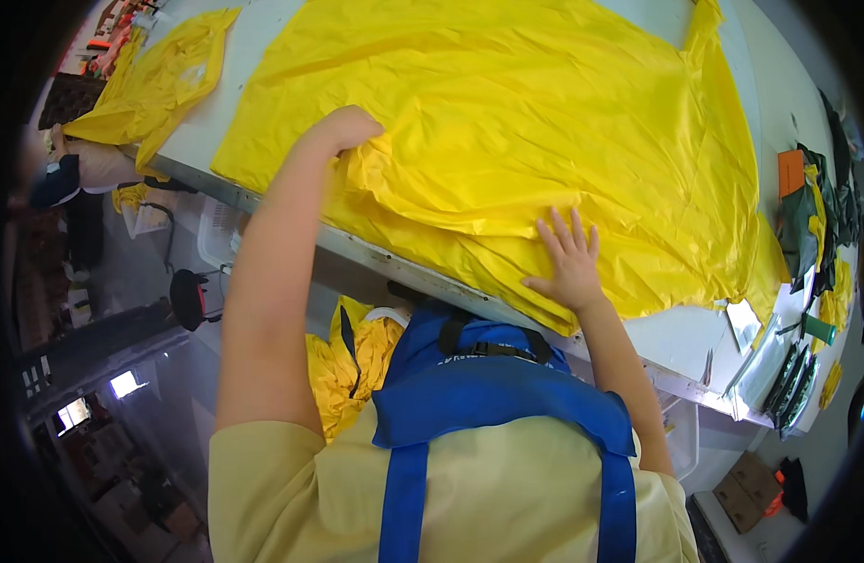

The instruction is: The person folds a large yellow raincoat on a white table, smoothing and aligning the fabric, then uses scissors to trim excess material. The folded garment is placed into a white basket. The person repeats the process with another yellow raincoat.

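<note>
A large sheet of thin yellow coated fabric [507, 113], perhaps a garment, lies spread and wrinkled over the table in front of me. My left hand [350, 129] is closed on a bunched fold of it, left of the middle, and lifts that fold a little; the fingertips are partly hidden. Creases run from this grip across to the right. My right hand [571, 261] lies flat on the fabric near the table's front edge, fingers spread.
A second yellow piece [174, 75] lies at the table's far left, near another person [103, 167]. To the right are scissors [708, 367], dark green packs [793, 385] and an orange box [790, 174]. More yellow fabric [343, 375] hangs below the table edge, left of my blue apron [497, 399].
</note>
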Demonstrator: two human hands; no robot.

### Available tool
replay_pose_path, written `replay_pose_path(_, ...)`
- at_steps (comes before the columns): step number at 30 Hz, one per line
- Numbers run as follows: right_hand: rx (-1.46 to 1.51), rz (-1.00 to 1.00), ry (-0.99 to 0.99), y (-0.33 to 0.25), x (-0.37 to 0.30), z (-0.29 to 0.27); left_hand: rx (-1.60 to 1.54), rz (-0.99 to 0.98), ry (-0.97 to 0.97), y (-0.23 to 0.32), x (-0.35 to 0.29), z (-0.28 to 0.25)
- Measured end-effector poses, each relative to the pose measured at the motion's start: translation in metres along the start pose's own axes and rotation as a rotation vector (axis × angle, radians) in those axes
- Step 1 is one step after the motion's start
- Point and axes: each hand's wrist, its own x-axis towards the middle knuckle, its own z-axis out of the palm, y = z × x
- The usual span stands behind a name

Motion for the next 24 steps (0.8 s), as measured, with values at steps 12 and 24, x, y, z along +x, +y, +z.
replay_pose_path(12, 0.021, 0.012, 0.343, 0.025, -0.027, 0.06, -1.116, 0.344, 0.298, -0.141, -0.001, 0.105)
replay_pose_path(24, -0.172, 0.537, 0.311, 0.052, -0.029, 0.063, -0.039, 0.224, 0.3, -0.178, -0.013, 0.051)
